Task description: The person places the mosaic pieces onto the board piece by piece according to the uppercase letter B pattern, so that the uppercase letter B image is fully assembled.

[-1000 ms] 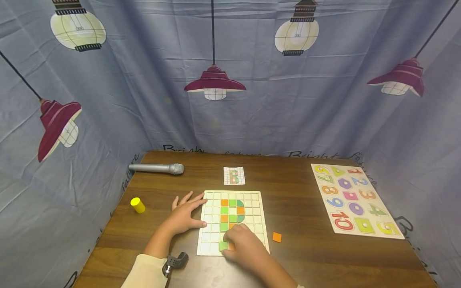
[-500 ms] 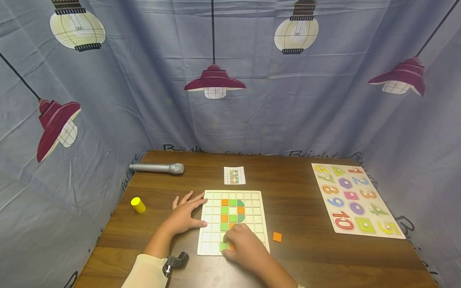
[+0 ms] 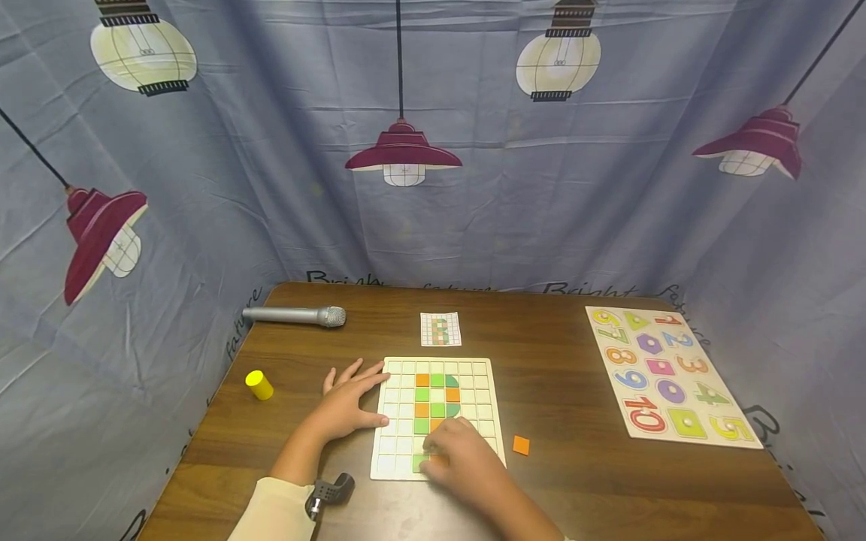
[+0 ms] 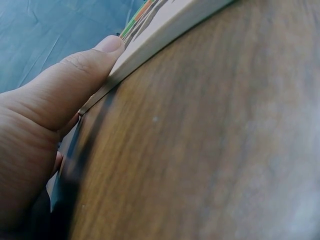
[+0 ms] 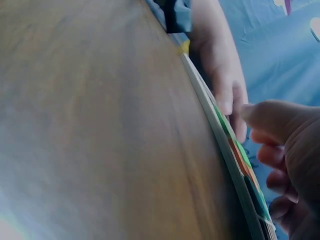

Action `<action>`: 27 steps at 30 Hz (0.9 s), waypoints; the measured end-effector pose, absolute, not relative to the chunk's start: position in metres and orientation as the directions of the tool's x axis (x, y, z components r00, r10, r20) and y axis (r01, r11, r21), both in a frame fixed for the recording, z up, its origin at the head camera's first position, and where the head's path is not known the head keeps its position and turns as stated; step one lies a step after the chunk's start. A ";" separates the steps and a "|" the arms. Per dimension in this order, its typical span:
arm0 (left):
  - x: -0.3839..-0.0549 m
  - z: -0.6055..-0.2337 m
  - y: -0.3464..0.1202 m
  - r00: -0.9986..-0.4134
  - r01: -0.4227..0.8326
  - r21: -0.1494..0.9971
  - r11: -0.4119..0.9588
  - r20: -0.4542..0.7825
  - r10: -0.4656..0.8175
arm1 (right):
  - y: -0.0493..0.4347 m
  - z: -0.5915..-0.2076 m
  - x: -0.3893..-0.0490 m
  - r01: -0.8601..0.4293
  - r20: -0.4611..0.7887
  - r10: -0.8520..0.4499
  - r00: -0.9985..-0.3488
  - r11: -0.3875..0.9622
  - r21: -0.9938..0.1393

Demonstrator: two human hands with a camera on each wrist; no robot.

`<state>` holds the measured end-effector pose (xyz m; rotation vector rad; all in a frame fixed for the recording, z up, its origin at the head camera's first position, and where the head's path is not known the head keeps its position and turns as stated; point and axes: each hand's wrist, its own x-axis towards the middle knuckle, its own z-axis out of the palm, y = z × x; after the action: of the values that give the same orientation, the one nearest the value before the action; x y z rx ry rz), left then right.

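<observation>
A cream square grid board (image 3: 392, 451) lies on the wooden table, set with green, orange and teal tiles (image 3: 422, 425). My left hand (image 3: 347, 406) lies with spread fingers along the board's left side. In the left wrist view its thumb (image 4: 85, 70) rests on the board's edge. My right hand (image 3: 467, 458) is over the lower middle of the board, covering some tiles. Its fingertips are just above a green tile (image 3: 420, 463) in the bottom row. The right wrist view shows its fingers (image 5: 272, 156) loosely bent beside the thumb, with no piece visible between them.
A loose orange tile (image 3: 521, 445) lies right of the board. Behind the board is a small printed pattern card (image 3: 440, 330). A silver microphone (image 3: 294, 316) and a yellow cylinder (image 3: 259, 385) stand to the left. At right lies a number and shape puzzle board (image 3: 612, 372).
My right hand has shifted slightly up and right, its fingertips drawing away from the bottom-row green tile. The left hand and the board have stayed put.
</observation>
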<state>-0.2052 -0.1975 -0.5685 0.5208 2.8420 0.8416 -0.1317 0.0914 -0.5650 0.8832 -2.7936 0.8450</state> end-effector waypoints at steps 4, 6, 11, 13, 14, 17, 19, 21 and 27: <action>-0.204 -0.567 -0.198 -0.934 0.280 0.563 0.778 -0.028 0.356 | 0.106 -0.569 -0.138 -0.550 0.313 -0.453 -0.835 0.650 -0.524; -0.204 -0.567 -0.198 -0.933 0.280 0.563 0.778 -0.029 0.357 | 0.118 -0.570 -0.142 -0.535 0.342 -0.412 -0.845 0.649 -0.541; -0.205 -0.567 -0.197 -0.930 0.285 0.555 0.782 -0.035 0.365 | 0.161 -0.569 -0.145 -0.396 0.292 -0.269 -0.918 0.689 -0.607; -0.205 -0.567 -0.197 -0.932 0.282 0.559 0.780 -0.033 0.361 | 0.178 -0.570 -0.145 -0.336 0.243 -0.234 -0.941 0.714 -0.615; -0.205 -0.567 -0.197 -0.933 0.281 0.558 0.781 -0.032 0.358 | 0.186 -0.571 -0.145 -0.308 0.215 -0.222 -0.951 0.724 -0.618; -0.205 -0.567 -0.197 -0.933 0.283 0.557 0.781 -0.030 0.360 | 0.207 -0.574 -0.143 -0.259 0.149 -0.213 -0.966 0.732 -0.630; -0.205 -0.568 -0.197 -0.932 0.286 0.553 0.782 -0.030 0.361 | 0.218 -0.575 -0.142 -0.239 0.120 -0.211 -0.970 0.736 -0.633; -0.205 -0.568 -0.197 -0.932 0.287 0.551 0.784 -0.030 0.362 | 0.225 -0.577 -0.141 -0.230 0.103 -0.213 -0.972 0.744 -0.628; -0.205 -0.569 -0.197 -0.933 0.284 0.553 0.783 -0.029 0.359 | 0.238 -0.575 -0.142 -0.234 0.052 -0.254 -0.966 0.767 -0.597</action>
<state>-0.2055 -0.1971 -0.5688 0.5151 2.8397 0.8485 -0.1425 0.2378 -0.5749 0.4113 -2.9829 1.0008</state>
